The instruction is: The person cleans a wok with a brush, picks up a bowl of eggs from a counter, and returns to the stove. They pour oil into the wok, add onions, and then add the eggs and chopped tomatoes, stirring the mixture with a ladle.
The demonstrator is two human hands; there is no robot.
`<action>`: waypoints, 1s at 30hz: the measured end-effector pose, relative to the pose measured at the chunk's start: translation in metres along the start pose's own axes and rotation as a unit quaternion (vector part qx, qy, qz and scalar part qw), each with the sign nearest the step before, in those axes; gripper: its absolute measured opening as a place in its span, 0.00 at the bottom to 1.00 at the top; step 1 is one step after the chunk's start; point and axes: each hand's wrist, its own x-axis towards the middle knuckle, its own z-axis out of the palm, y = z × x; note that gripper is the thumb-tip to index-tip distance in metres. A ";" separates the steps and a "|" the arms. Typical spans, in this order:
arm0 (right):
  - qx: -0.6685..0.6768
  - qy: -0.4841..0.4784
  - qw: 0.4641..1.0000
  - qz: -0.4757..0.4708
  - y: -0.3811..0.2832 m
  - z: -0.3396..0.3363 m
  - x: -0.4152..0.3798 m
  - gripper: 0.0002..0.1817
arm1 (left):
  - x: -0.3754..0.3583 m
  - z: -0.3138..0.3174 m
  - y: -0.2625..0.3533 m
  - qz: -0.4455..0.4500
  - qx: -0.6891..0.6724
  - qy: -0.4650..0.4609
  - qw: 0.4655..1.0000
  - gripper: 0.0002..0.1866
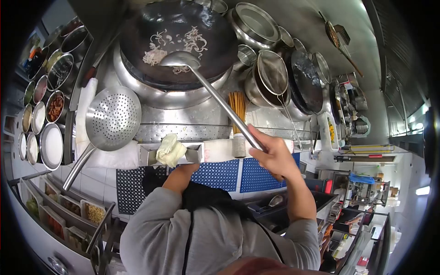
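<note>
My right hand [275, 156] is closed round the handle of a long steel ladle [220, 98]. The ladle's bowl rests low inside a large dark wok [142, 41], among pale shredded strips [196, 42] scattered over the wok's inside. My left hand [185, 170] is at the near edge of a small metal tray [196, 155], and its fingers are hidden. A crumpled pale yellow cloth [170, 150] lies on that tray. Left of the wok, a perforated strainer [113, 118] leans with its handle toward me.
A bundle of thin bamboo sticks [237, 107] stands near the ladle's handle. To the right are a fine mesh strainer [272, 73] over a pot and a second wok [306, 80]. Several seasoning containers [51, 146] line the left, above open drawers of ingredients [95, 213].
</note>
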 end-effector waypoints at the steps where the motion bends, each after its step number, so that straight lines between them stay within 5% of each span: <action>1: 0.051 -0.017 0.998 0.035 -0.003 -0.004 -0.009 0.36 | -0.003 -0.001 -0.004 -0.005 -0.004 -0.003 1.000 0.24; 5: -0.063 0.021 0.997 0.035 0.005 -0.003 0.045 0.35 | -0.021 -0.017 -0.007 0.035 -0.040 0.019 0.998 0.25; 6: -0.014 0.073 0.997 -0.028 0.019 0.008 0.072 0.36 | -0.035 -0.028 -0.003 0.058 -0.057 0.021 0.996 0.25; 9: 0.300 0.102 0.948 -0.009 0.029 0.040 0.130 0.36 | -0.090 -0.088 0.005 0.108 -0.143 -0.035 0.983 0.25; 12: 0.366 0.151 0.918 0.005 0.008 0.081 0.151 0.32 | -0.124 -0.091 -0.045 0.022 -0.224 -0.183 0.957 0.25; 14: 0.424 0.054 0.904 0.006 0.008 0.077 0.162 0.27 | -0.144 -0.077 -0.090 0.028 -0.093 -0.117 0.988 0.23; 16: 0.463 0.040 0.886 0.009 0.000 0.063 0.162 0.27 | -0.158 -0.097 -0.119 -0.032 -0.079 -0.221 0.972 0.25; 21: 0.293 0.156 0.943 -0.040 -0.009 0.082 0.200 0.38 | -0.187 -0.105 -0.145 -0.169 -0.057 0.099 0.979 0.35; 22: 0.288 0.138 0.947 -0.036 -0.012 0.083 0.200 0.38 | -0.182 -0.108 -0.150 -0.139 -0.068 0.029 0.988 0.39; 25: 0.241 0.055 0.969 -0.014 -0.032 0.080 0.191 0.37 | -0.162 -0.079 -0.160 -0.062 -0.174 0.012 0.983 0.37; 30: -0.069 0.014 0.993 -0.095 -0.013 0.071 0.123 0.35 | -0.179 -0.103 -0.135 -0.113 -0.140 0.007 0.984 0.37</action>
